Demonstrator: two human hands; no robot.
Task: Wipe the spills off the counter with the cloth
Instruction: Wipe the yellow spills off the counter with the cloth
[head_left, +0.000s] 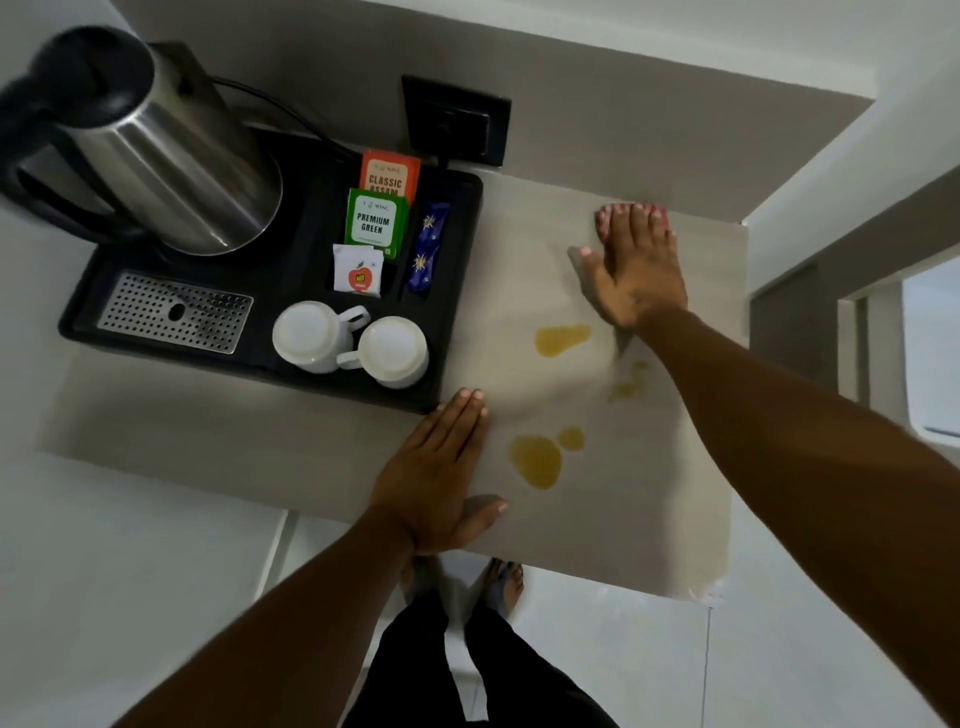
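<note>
A thin beige cloth (639, 493) lies spread flat over the right part of the counter (208, 431), and its front right corner hangs past the counter edge. Yellow wet spills show through it: one patch (561, 339) at the middle, a larger one (536, 461) nearer me with a small blot (571, 437) beside it, and fainter marks (626, 389) by my right forearm. My left hand (441, 467) lies palm down on the cloth's left edge, fingers together. My right hand (636, 270) presses flat on the cloth's far part, fingers spread. Neither hand grips anything.
A black tray (457, 291) sits left of the cloth, touching it. It holds a steel kettle (171, 156), two upturned white cups (311, 335), tea sachets (374, 223) and a metal drip grate (171, 312). A black wall socket (452, 119) is behind. My feet are below the counter's front edge.
</note>
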